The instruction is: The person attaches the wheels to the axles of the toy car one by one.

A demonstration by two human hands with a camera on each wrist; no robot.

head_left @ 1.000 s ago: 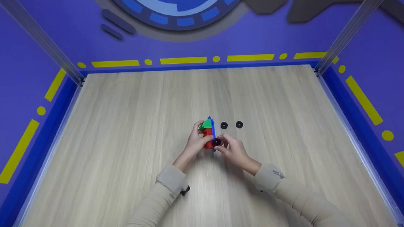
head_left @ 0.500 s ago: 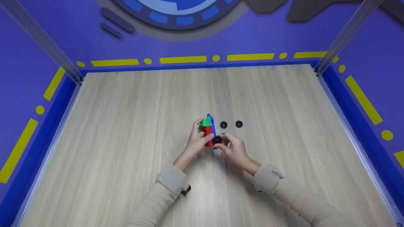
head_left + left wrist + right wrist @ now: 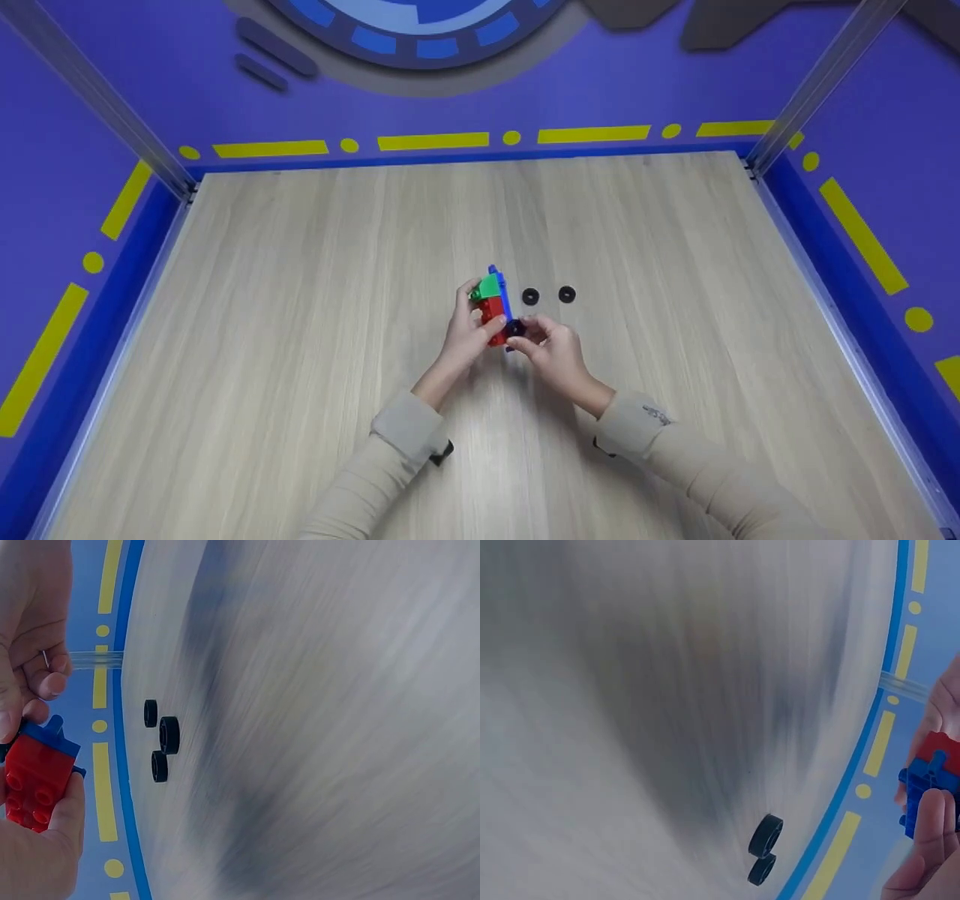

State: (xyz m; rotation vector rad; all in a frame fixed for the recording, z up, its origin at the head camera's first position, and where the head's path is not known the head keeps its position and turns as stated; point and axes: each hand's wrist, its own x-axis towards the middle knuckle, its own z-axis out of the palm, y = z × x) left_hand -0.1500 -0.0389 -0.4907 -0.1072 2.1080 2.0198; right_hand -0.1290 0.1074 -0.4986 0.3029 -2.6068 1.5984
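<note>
Gripping the toy car [image 3: 493, 307] above the bench [image 3: 337, 300], the left hand [image 3: 466, 334] points the car's long axis roughly forward; the right hand [image 3: 556, 349] pinches a black wheel [image 3: 514, 328] at its blue right side, toward the near end.

Looking forward and down from head height, one camera takes in most of the tabletop [image 3: 315, 315] and the wall [image 3: 202, 90] behind; two closer, lower wrist views, turned sideways, face that wall too, sharing black wheels [image 3: 174, 735] and a toy [image 3: 39, 765], at left and right frame edges respectively.
</note>
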